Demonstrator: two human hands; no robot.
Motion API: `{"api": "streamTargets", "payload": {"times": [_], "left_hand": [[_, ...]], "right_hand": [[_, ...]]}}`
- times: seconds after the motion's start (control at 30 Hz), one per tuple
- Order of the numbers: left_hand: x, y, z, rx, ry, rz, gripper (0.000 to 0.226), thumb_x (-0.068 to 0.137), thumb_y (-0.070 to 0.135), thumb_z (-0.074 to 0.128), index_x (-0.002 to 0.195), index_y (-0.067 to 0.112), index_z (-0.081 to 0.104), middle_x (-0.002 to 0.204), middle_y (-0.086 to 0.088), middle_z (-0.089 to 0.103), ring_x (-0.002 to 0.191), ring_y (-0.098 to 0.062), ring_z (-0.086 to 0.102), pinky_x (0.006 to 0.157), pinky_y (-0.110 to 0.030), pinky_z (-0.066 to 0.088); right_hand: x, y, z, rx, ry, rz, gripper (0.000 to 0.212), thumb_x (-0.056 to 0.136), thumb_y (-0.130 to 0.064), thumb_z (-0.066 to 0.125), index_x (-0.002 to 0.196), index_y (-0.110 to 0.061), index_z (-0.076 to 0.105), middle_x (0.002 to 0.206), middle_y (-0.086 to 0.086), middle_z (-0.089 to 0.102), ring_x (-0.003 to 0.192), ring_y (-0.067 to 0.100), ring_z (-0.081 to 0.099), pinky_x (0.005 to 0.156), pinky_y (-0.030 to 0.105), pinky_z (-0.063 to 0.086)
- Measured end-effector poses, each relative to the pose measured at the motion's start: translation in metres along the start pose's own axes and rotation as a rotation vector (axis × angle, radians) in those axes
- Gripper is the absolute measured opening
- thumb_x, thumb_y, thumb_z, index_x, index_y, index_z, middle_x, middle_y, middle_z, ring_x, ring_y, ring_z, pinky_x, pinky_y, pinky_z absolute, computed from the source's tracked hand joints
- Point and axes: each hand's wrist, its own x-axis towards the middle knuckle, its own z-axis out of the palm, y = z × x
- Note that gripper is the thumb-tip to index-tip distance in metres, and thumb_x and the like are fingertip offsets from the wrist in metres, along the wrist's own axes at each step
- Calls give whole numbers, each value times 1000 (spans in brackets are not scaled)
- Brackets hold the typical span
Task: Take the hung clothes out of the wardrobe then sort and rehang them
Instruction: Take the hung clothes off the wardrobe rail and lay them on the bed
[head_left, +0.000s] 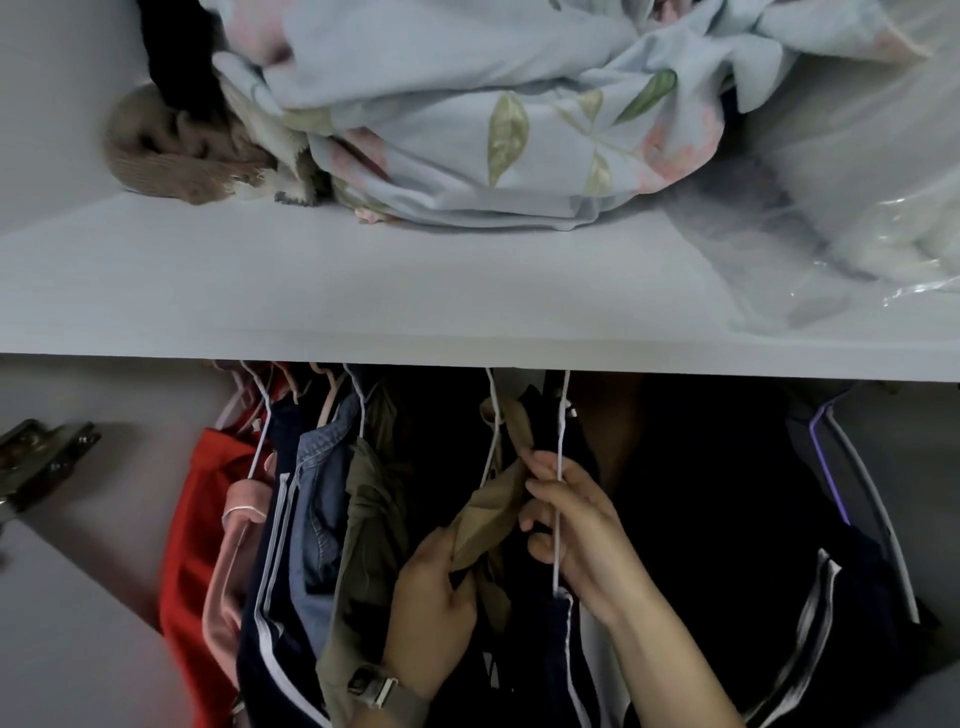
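Under the shelf (415, 312), clothes (311, 493) hung crowded on the rail, apparently none removed yet. Left hand (431, 587) gripped a tan garment (488, 519); right hand (576, 525) pinched a white hanger (562, 426). Task looked barely started; sorting and rehanging remained.

The white wardrobe shelf (467, 301) hides the rail and all hanger hooks above the hands. Right of the right hand (582, 530) the space is too dark to tell single garments. The thin white wire hanger (560, 467) between its fingers disappears into dark cloth below the hand. The left hand (431, 608) has its fingertips hidden in the folded beige cloth (488, 519). Its wrist with the grey watch (376, 686) is cut by the bottom edge. Far left of this hand, the metal door hinge (47, 457) is blurred.
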Motion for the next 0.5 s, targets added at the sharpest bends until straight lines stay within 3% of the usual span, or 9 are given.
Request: {"api": "streamTargets", "payload": {"times": [0.03, 0.1, 0.17, 0.23, 0.33, 0.4, 0.5], "left_hand": [[0, -1, 0, 11, -6, 11, 42, 73, 8, 47, 112, 14, 63, 104, 0, 65, 100, -10, 60, 85, -9, 42], [2, 1, -1, 18, -33, 23, 48, 72, 6, 46, 116, 16, 62, 109, 2, 63, 104, -6, 57, 88, -8, 41], [3, 2, 0, 10, -47, 19, 51, 71, 6, 45, 119, 16, 61, 111, 3, 63, 105, -3, 56, 89, -7, 40], [3, 3, 1, -14, -57, 2, 53, 70, 5, 45, 119, 18, 60, 112, 5, 63, 106, -1, 56, 89, -6, 39], [1, 3, 1, -207, -117, -52, 47, 72, 7, 53, 116, 23, 61, 116, 7, 63, 111, 0, 56, 93, -9, 38], [-3, 3, -6, -444, -173, -139, 43, 72, 23, 64, 115, 21, 63, 105, -1, 66, 100, -6, 60, 86, -13, 42], [-3, -2, -25, -606, -173, -311, 36, 75, 33, 62, 110, 29, 68, 78, 1, 56, 68, -7, 52, 58, -18, 41]], "right_hand": [[6, -1, 4, -80, 11, 25, 28, 89, -3, 56, 116, -10, 55, 86, 3, 65, 55, 13, 52, 39, 22, 29], [16, -1, 10, -186, 13, 69, 23, 90, -6, 59, 112, -11, 55, 87, 4, 63, 55, 12, 50, 40, 22, 30], [24, 1, 13, -159, -4, 80, 10, 91, -5, 58, 97, -10, 52, 103, 3, 69, 49, 10, 44, 40, 20, 28], [31, 2, 13, -114, -22, 69, 13, 92, -3, 55, 84, -10, 47, 112, 7, 70, 42, 7, 39, 41, 19, 26], [35, 1, 13, -82, -27, 12, 16, 90, -2, 57, 83, -10, 46, 102, 16, 70, 36, 3, 32, 40, 18, 22], [35, -1, 12, -48, -11, -29, 26, 87, 0, 60, 79, -14, 40, 87, 20, 63, 33, 2, 26, 33, 15, 18], [31, -16, 5, 4, 9, -84, 32, 88, 5, 56, 75, -16, 36, 68, 9, 68, 30, 0, 24, 31, 14, 14]]}}
